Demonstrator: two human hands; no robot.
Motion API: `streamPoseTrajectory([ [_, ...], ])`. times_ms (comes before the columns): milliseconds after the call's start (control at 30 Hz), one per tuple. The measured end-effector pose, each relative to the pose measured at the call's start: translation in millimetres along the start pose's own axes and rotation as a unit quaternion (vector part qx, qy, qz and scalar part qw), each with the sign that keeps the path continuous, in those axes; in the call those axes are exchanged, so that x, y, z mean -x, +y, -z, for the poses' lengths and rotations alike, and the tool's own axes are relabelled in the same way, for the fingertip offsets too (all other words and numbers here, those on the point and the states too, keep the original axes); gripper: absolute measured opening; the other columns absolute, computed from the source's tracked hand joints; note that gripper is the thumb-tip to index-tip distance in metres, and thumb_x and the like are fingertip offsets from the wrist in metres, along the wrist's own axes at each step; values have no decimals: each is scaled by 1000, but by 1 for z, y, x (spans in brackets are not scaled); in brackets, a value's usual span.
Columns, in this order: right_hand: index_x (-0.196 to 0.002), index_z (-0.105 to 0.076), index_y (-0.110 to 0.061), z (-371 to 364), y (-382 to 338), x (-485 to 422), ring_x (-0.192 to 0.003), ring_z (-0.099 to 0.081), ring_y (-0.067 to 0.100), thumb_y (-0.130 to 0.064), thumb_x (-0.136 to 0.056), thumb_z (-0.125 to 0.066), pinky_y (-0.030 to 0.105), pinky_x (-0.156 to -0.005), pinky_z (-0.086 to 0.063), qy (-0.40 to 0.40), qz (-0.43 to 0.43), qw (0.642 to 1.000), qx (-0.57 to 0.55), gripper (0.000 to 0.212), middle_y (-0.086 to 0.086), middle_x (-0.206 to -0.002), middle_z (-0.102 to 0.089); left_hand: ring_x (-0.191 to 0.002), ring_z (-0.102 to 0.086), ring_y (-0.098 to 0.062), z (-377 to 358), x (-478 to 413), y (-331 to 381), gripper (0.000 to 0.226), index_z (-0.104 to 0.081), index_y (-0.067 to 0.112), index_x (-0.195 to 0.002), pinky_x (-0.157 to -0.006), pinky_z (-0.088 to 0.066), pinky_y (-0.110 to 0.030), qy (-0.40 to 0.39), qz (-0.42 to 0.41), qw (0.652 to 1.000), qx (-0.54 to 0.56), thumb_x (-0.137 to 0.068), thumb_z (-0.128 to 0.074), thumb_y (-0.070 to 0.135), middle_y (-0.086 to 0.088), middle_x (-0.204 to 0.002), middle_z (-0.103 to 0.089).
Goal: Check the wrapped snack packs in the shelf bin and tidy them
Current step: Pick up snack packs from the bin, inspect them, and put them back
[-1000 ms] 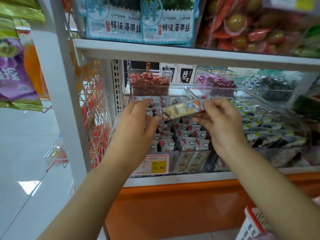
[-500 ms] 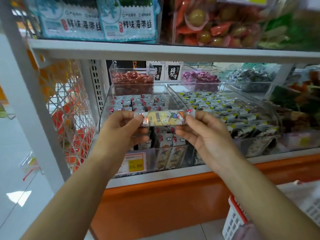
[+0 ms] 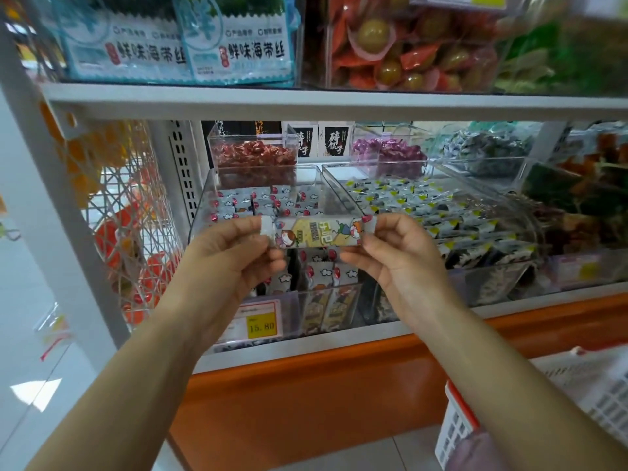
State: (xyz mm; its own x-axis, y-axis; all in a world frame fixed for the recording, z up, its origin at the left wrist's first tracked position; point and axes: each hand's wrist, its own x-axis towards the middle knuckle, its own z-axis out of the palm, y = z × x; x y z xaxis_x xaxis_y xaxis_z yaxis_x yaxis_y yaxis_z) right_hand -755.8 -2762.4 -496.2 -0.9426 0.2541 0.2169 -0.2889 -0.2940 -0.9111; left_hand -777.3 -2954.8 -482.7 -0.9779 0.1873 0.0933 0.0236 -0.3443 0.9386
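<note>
I hold one wrapped snack pack (image 3: 317,232) level between my two hands, lifted in front of the clear shelf bin (image 3: 258,202) where the other packs stand in rows. My left hand (image 3: 231,256) pinches its left crimped end with thumb and curled fingers, and my right hand (image 3: 394,253) pinches the right end the same way, its remaining fingers curled loosely beneath. A yellow price tag (image 3: 261,326) sits on the bin's front.

Glossy printed plastic wraps the snack pack (image 3: 317,234); the bin (image 3: 203,202) is clear, smooth plastic.
</note>
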Motion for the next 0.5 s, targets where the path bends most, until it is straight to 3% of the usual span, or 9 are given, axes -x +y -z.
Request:
streamPoseTrajectory([
  [67, -84, -52, -6, 0, 0, 0, -72, -70, 19, 11, -89, -49, 27, -67, -58, 2, 27, 998, 64, 18, 9, -85, -61, -67, -65, -15, -1, 1, 0, 26, -70, 16, -70, -63, -56, -24, -17, 2, 999, -42, -90, -55, 18, -3, -70, -66],
  [133, -80, -53, -7, 1, 1, -1, -72, -69, 19, 11, -89, -49, 29, -67, -58, -2, 40, 996, 77, 20, 9, -82, -60, -75, -67, -18, -1, 3, -2, 22, -73, 18, -73, -69, -56, -24, -23, -18, 990, -136, -80, -61, 35, -9, -83, -68],
  [267, -77, -56, -6, 0, 2, 1, -85, -66, 35, -5, -90, -55, 35, -67, -58, -24, 37, 996, 71, 13, 34, -100, -55, -83, -70, -14, -1, 4, -2, 14, -69, 20, -94, -72, -56, -20, -15, -35, 980, -196, -82, -65, 25, -6, -93, -69],
  [400, -94, -62, -10, -2, 5, 4, -83, -69, 17, -10, -86, -64, 31, -67, -59, -43, 73, 981, 174, 9, 12, -98, -64, -87, -70, -15, -1, 5, 0, 26, -65, 34, -103, -84, -53, -34, -19, -48, 972, -230, -81, -67, 20, -7, -104, -64],
  [500, -87, -70, -18, -5, 3, 5, -80, -69, 15, -11, -85, -65, 36, -68, -60, -42, 81, 974, 207, 9, 0, -86, -68, -87, -68, -14, -1, 7, 1, 29, -63, 37, -105, -81, -54, -31, -30, -65, 964, -256, -81, -67, 20, -5, -103, -64],
])
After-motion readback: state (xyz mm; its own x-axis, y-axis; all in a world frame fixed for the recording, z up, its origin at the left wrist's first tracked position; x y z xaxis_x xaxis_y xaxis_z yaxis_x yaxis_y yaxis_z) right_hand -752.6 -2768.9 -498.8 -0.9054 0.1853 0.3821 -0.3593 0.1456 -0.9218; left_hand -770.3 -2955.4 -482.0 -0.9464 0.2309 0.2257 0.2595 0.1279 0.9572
